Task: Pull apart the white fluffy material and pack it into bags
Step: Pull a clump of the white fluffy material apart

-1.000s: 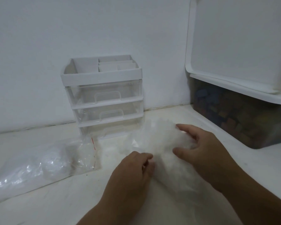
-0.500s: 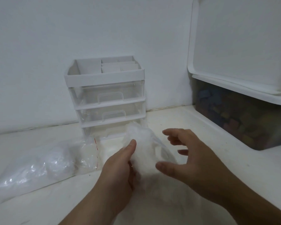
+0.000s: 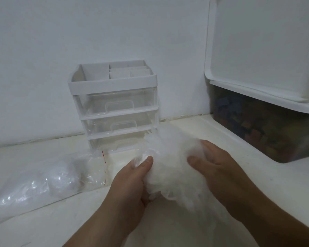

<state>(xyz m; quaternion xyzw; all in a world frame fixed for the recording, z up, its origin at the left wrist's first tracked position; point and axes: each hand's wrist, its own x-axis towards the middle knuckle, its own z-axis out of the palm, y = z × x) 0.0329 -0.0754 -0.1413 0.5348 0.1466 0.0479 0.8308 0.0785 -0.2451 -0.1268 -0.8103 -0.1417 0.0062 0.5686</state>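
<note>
While a stuffed bag (image 3: 48, 179) lies aside on the bench (image 3: 268, 177), the left hand (image 3: 136, 175) and right hand (image 3: 216, 168) each grip opposite sides of the fluff (image 3: 171, 170) between them, probably to pull it apart.

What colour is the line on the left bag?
Red: the line on the left bag, head view.

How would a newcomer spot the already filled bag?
Find the white drawer unit against the back wall. Left of its base, a clear plastic bag stuffed with white fluff lies on the tabletop. Unlike the loose fluff nearby, it has a thin red line at its right end.
</note>
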